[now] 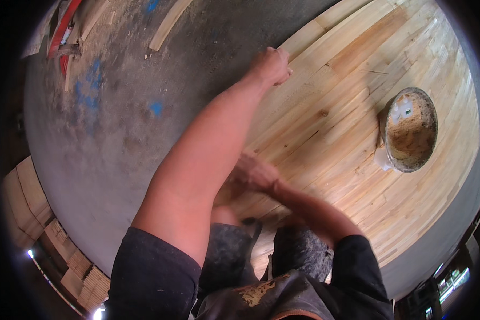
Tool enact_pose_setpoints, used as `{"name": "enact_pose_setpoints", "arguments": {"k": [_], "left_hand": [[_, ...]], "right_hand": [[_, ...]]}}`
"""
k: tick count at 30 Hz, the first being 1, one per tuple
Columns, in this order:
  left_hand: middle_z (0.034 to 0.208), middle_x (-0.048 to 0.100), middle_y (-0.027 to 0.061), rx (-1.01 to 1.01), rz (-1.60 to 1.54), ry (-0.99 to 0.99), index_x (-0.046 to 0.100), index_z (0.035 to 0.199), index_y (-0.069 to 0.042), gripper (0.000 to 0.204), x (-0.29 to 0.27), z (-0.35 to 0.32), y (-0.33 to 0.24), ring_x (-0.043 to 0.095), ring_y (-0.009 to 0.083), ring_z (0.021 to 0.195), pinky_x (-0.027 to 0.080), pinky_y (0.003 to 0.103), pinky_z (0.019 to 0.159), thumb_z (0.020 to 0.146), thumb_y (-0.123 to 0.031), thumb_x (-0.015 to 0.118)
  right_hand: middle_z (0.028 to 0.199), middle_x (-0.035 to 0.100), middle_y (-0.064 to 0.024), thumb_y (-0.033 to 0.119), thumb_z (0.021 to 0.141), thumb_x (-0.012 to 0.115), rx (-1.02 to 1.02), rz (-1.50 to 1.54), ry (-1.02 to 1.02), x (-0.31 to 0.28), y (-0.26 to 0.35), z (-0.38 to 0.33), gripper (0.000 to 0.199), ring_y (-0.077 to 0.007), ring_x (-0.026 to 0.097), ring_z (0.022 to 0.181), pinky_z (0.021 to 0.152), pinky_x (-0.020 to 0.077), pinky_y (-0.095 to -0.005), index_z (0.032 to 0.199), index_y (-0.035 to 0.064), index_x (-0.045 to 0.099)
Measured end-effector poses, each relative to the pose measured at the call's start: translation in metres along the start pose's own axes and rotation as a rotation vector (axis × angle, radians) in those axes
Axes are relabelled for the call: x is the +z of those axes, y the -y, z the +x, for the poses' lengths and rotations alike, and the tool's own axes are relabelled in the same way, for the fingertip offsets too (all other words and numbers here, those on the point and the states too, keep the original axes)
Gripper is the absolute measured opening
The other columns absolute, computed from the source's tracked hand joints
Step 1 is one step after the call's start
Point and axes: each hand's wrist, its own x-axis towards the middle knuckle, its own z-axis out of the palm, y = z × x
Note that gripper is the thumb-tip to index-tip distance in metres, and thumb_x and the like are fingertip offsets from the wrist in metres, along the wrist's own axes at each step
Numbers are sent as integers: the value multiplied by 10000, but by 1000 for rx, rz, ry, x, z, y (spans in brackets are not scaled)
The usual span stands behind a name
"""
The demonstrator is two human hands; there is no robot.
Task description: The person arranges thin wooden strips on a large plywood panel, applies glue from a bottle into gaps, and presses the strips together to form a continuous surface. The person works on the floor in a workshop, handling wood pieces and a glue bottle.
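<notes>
A wide panel of glued pale wood strips [346,106] spreads out in front of me and off to the right. My left hand [272,66] is reached far forward over the panel's left edge, its fingers curled closed. Whatever those fingers may hold is hidden. Nearer my body, my right hand [255,173] is low over the panel beside my left forearm, which covers part of it. It is smeared by motion, so its fingers do not show clearly. To the right, a round container [415,144] holds brown powdery stuff and a whitish plastic piece [402,109].
A translucent white piece [382,159] lies against the container's base. Grey floor [117,138] with blue paint marks runs along the left. Wood strips [168,24] and a red bar [64,26] lie at the far left. Stacked boards [85,272] stand at the lower left.
</notes>
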Motion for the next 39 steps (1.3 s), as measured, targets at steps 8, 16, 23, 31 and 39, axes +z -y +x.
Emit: {"name": "enact_pose_setpoints", "arguments": {"k": [8, 16, 23, 31, 39], "left_hand": [[973, 805, 178, 13, -9, -39, 725, 955, -100, 309, 0, -4, -1, 798, 396, 976, 628, 522, 843, 914, -344, 910], [1054, 813, 181, 72, 20, -64, 731, 1007, -107, 325, 0, -6, 1, 800, 387, 1039, 630, 520, 875, 945, -379, 897], [1001, 803, 195, 56, -32, -21, 717, 991, -82, 334, -1, -6, -1, 796, 392, 1004, 622, 512, 863, 943, -360, 896], [943, 791, 203, 39, -125, 9, 691, 926, -62, 325, -11, -5, 1, 789, 380, 944, 608, 492, 825, 894, -297, 913], [905, 789, 207, 55, -117, 8, 678, 899, -35, 341, -13, -6, 1, 788, 375, 913, 605, 489, 820, 911, -277, 919]], "right_hand": [[1787, 419, -157, 325, 1071, 613, 6, -83, 118, -39, -2, -14, 696, -330, 367, 1661, 1375, 280, -523, 1656, -31, 490], [1847, 312, -131, 490, 1118, 548, 171, -429, 227, -33, 9, -1, 770, -291, 246, 1719, 1423, 165, -498, 1727, 36, 421], [1838, 340, -126, 476, 1101, 591, 365, -454, -73, -34, -27, -11, 764, -292, 286, 1711, 1407, 223, -481, 1705, 29, 456], [1800, 396, -166, 428, 1088, 648, 221, -53, -58, -112, -35, -18, 755, -345, 326, 1692, 1379, 281, -509, 1689, 10, 463], [1741, 427, -297, 429, 1133, 590, 515, -474, -390, -123, -83, -17, 708, -431, 355, 1666, 1361, 280, -559, 1628, -70, 504]]}}
